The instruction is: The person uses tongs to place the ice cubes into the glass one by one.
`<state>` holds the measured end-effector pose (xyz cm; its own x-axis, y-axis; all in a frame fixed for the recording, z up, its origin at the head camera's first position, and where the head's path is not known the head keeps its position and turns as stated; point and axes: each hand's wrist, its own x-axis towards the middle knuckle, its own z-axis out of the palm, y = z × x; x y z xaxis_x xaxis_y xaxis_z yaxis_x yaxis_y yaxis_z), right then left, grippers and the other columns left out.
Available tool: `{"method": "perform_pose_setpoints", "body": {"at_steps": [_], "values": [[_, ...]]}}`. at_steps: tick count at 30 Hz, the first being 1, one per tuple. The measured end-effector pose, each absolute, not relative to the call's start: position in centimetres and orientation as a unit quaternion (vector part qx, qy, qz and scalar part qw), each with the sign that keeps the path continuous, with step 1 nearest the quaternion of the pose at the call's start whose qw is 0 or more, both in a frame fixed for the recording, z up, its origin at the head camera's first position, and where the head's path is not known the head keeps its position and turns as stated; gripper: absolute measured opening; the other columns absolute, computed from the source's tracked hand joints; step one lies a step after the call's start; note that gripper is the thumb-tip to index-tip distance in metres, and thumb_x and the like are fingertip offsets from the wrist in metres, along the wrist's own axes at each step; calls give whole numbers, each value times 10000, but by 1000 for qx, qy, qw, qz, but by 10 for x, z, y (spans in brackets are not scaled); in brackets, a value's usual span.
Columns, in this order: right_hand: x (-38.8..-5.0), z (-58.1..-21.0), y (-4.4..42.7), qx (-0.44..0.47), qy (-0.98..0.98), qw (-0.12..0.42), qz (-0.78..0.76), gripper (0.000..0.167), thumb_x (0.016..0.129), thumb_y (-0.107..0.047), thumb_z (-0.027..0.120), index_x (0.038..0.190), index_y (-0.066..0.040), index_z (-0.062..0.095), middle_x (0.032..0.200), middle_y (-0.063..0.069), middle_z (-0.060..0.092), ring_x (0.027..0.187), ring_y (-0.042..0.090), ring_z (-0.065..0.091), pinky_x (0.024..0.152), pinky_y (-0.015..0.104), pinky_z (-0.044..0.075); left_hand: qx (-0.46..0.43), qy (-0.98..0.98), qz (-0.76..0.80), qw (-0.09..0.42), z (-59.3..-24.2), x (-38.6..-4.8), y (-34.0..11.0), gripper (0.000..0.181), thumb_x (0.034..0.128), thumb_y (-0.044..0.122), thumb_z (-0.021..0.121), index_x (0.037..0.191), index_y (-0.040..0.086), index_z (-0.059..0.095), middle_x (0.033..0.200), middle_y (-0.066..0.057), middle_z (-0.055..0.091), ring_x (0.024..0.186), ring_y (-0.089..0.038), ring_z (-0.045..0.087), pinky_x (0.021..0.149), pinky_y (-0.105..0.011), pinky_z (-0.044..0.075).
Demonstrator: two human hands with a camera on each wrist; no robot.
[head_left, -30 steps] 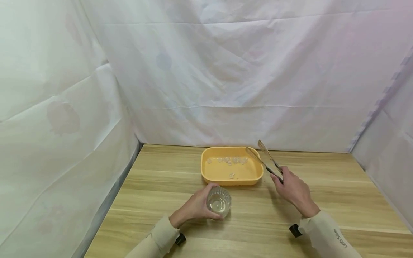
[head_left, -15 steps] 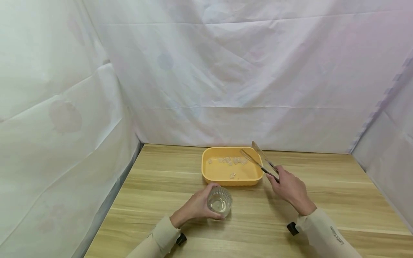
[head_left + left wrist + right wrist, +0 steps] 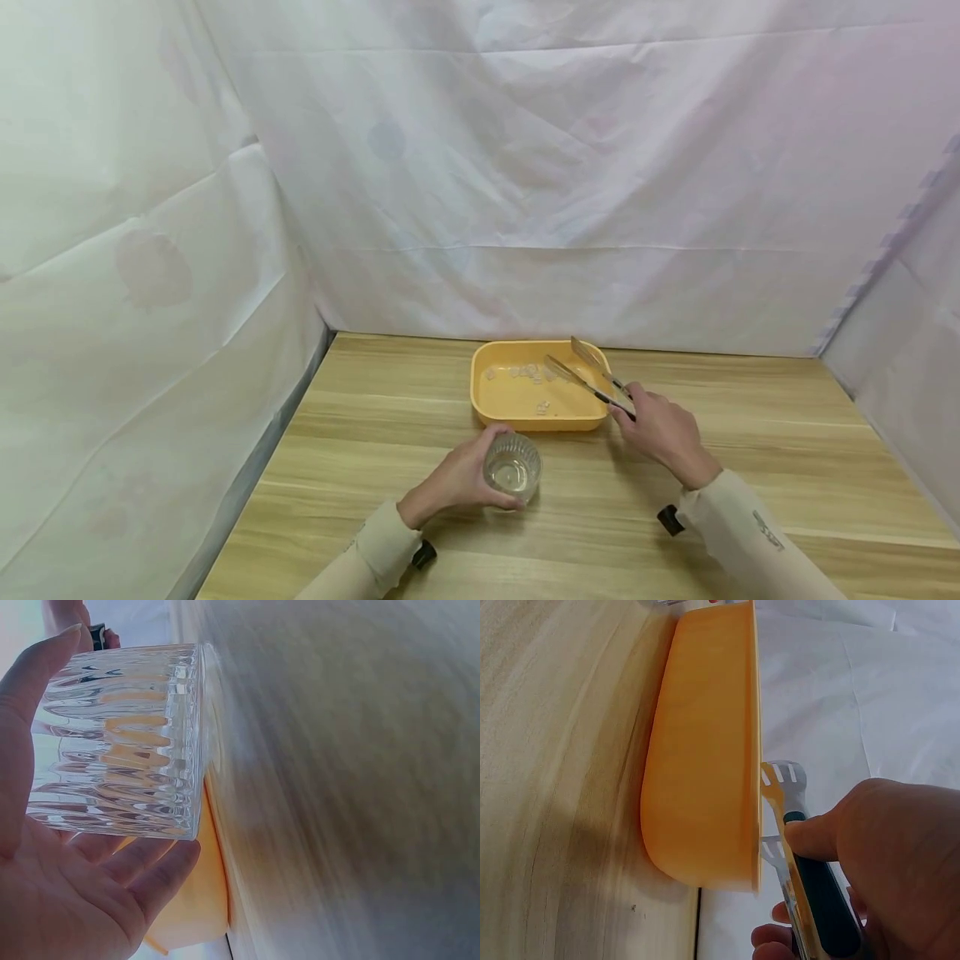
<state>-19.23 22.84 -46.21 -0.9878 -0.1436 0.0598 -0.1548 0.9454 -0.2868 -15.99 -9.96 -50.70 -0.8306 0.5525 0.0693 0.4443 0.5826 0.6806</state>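
The tongs (image 3: 821, 900) are held in the right hand (image 3: 660, 433), the thumb laid along one dark handle; the two arms are kept apart, and the tips are held over the tray (image 3: 525, 424), ahead and to the left of that grip. The glass (image 3: 127, 742) is held in the left hand (image 3: 465, 479), with the thumb and fingers wrapped around its ribbed side; whether its base is touched to the table (image 3: 360, 417) cannot be told. Just beyond the left grip, the tray is set on the table, and small clear pieces (image 3: 530, 371) are scattered in it, mostly along its far side, with a few nearer the glass. Behind each hand, the forearm is covered by a pale sleeve (image 3: 750, 525). Beyond the tray, the table is backed by white cloth (image 3: 525, 167).
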Motion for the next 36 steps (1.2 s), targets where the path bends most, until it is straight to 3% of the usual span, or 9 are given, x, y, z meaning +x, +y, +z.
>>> {"method": "perform_pose_setpoints", "body": {"at_steps": [14, 28, 36], "values": [[-199, -459, 218, 84, -989, -5, 124, 401, 966, -367, 610, 1123, 2, 610, 677, 51, 597, 499, 179, 502, 424, 336, 396, 277, 884, 371, 70, -508, -157, -99, 1036, 625, 471, 926, 1438, 142, 376, 1291, -53, 596, 1186, -231, 579, 970, -437, 497], [-199, -456, 211, 95, -991, 21, 96, 261, 952, -326, 628, 1021, -82, 688, 659, 48, 601, 476, 179, 471, 397, 329, 355, 274, 885, 369, 72, -509, -158, -98, 1038, 618, 482, 925, 1434, 150, 376, 1285, -54, 600, 1179, -240, 584, 963, -438, 499], [-203, -455, 209, 107, -990, 62, 64, 208, 942, -267, 635, 878, -70, 651, 559, 35, 486, 440, 179, 431, 371, 321, 335, 275, 883, 372, 76, -509, -158, -98, 1033, 628, 506, 913, 1434, 151, 372, 1287, -53, 596, 1180, -240, 584, 956, -428, 501]]}}
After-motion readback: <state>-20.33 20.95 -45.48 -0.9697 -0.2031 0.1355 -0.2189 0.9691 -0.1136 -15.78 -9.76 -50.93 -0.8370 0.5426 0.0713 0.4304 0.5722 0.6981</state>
